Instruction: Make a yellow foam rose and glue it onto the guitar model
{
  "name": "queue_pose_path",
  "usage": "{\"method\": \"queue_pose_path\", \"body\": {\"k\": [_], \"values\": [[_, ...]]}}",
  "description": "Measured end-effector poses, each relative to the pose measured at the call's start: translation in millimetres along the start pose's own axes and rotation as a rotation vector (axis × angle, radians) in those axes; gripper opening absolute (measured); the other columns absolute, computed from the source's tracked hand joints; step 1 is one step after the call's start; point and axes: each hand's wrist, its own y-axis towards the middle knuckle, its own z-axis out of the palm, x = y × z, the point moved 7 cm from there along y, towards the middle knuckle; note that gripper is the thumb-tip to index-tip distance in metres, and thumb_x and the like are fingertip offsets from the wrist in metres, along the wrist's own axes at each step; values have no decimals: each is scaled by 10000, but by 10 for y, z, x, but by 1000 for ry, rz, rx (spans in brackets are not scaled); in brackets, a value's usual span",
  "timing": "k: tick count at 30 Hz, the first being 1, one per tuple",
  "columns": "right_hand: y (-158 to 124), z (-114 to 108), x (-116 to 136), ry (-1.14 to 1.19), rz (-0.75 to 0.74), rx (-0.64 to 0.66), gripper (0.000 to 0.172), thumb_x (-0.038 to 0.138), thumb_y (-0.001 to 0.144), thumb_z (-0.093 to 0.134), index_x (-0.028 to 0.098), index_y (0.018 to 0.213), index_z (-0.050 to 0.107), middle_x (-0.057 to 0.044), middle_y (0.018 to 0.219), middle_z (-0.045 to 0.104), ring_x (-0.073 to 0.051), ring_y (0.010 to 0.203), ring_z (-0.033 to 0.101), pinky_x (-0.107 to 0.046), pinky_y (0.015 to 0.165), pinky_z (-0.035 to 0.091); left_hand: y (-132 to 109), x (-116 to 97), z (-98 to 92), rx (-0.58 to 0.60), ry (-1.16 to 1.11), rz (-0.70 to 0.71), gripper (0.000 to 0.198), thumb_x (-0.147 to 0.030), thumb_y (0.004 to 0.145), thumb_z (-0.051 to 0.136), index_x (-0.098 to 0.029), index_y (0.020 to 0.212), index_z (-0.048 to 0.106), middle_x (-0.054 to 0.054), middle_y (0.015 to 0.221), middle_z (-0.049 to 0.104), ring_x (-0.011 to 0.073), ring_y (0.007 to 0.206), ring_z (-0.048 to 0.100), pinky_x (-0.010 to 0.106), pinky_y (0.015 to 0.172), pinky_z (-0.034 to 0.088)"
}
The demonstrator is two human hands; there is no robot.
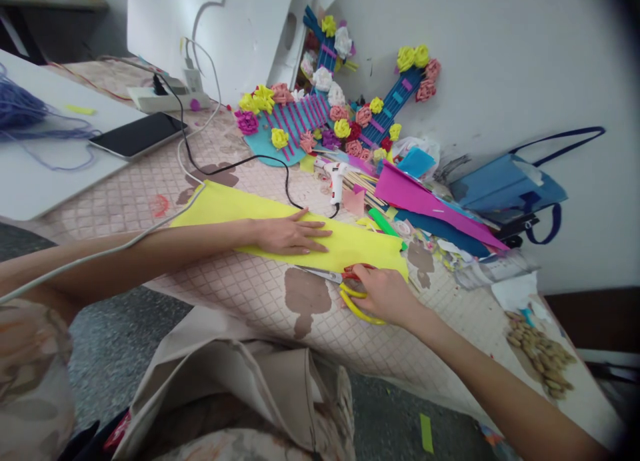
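A long sheet of yellow paper lies slantwise across the patterned tablecloth. My left hand rests flat on its middle, fingers stretched out to the right. In my right hand is a pair of scissors with red and yellow handles. Their blades point left along the sheet's near edge, and I cannot tell whether they touch the paper. A white glue gun stands just beyond the sheet, its black cord running off to the left.
A phone and power strip sit at the left. Paper-flower decorations lean against the wall. Magenta sheets, sticks and scraps crowd the back right, near a blue bag. Peanuts lie at the right. A white cable crosses my left arm.
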Motion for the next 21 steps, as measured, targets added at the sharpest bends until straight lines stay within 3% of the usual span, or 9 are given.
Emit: {"method": "queue_pose_path", "body": {"k": [12, 21], "values": [[-26, -45, -24, 64, 33, -12, 388, 467, 779, 574, 171, 1030, 554, -84, 978, 691, -256, 886, 651, -322, 724, 455, 29, -13, 38, -39, 19, 19, 413, -328, 946, 380, -348, 1357, 410, 14, 1497, 281, 237, 1390, 243, 521, 1135, -19], [-205, 13, -201, 74, 27, -17, 401, 491, 789, 547, 169, 1029, 547, -100, 980, 682, -258, 894, 643, -339, 741, 456, 314, -101, 167, -25, 44, 20, 404, -330, 956, 354, -305, 1351, 431, 55, 1490, 296, 257, 1393, 229, 571, 1112, -32]]}}
